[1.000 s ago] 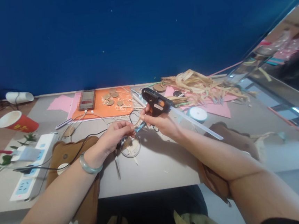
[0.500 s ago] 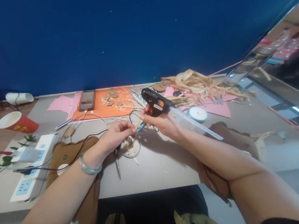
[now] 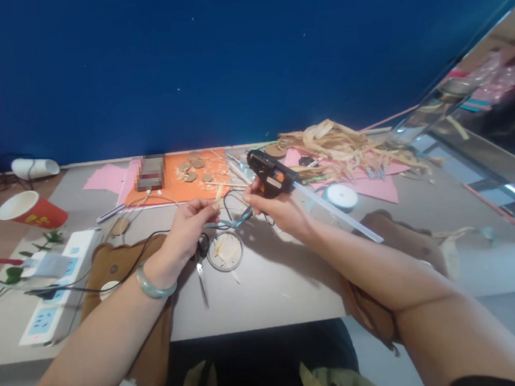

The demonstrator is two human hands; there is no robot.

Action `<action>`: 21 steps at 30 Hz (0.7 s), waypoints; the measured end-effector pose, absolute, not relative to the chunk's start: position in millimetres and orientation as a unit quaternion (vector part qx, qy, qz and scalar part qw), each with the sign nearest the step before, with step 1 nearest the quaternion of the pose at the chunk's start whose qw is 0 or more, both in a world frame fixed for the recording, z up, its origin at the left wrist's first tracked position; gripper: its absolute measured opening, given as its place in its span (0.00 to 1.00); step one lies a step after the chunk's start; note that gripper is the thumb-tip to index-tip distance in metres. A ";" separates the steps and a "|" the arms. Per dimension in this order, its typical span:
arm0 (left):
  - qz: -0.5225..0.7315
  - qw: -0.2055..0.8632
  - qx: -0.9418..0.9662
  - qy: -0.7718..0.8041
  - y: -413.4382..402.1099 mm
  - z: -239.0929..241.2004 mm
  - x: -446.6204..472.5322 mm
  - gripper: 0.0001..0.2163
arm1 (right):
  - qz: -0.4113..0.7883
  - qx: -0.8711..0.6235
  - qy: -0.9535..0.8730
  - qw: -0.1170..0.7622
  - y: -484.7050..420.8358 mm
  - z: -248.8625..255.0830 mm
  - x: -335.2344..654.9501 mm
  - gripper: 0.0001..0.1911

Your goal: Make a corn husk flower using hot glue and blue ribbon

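Note:
Between the thumb and fingers of my left hand (image 3: 192, 223) is a small pale strip of dried husk (image 3: 218, 195), its tip pointing up. My right hand (image 3: 274, 206) is wrapped round a black glue gun (image 3: 274, 173), from which a long whitish glue stick (image 3: 340, 213) slants down to the right over my forearm. Below my hands a round clear dish (image 3: 225, 251) with pale husk scraps rests on the table. Scissors (image 3: 201, 276) with black handles lie left of it, partly under my left hand. A light-blue ribbon-like piece (image 3: 242, 218) lies between my hands.
A white power strip (image 3: 62, 288) with cables and a red paper cup (image 3: 31, 211) stand at left. Wooden discs lie on orange paper (image 3: 149, 195). Dried husks (image 3: 329, 135) and a white ribbon roll (image 3: 341, 197) are at right. Brown cushions (image 3: 147, 323) flank me at the table edge.
My hands have moved apart: the left has drawn back leftward with the husk strip, while the right stays nearly in place with the glue gun. The dish and scissors show more fully.

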State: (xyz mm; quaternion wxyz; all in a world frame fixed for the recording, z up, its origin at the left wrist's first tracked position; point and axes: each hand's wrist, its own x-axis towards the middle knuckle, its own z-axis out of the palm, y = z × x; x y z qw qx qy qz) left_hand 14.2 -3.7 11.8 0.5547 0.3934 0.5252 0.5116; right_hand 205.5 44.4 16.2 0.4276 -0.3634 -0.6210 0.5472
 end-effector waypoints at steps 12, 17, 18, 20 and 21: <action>0.547 0.496 0.425 0.524 -4.9 8.3 14.0 0.11 | 0.492 -0.370 -0.712 0.338 31.0 25.4 205.7 0.22; 0.570 0.479 0.422 0.517 -5.0 9.0 12.8 0.11 | 0.452 -0.381 -0.752 0.292 23.9 26.5 205.1 0.19; 0.570 0.476 0.421 0.521 -5.0 9.6 12.8 0.11 | 0.451 -0.385 -0.752 0.290 23.2 26.0 204.2 0.18; 0.571 0.470 0.417 0.528 -5.2 10.7 13.1 0.11 | 0.450 -0.388 -0.750 0.290 22.4 24.8 202.1 0.16; 0.571 0.468 0.416 0.531 -5.3 11.1 13.2 0.11 | 0.449 -0.389 -0.750 0.292 22.3 24.5 201.0 0.16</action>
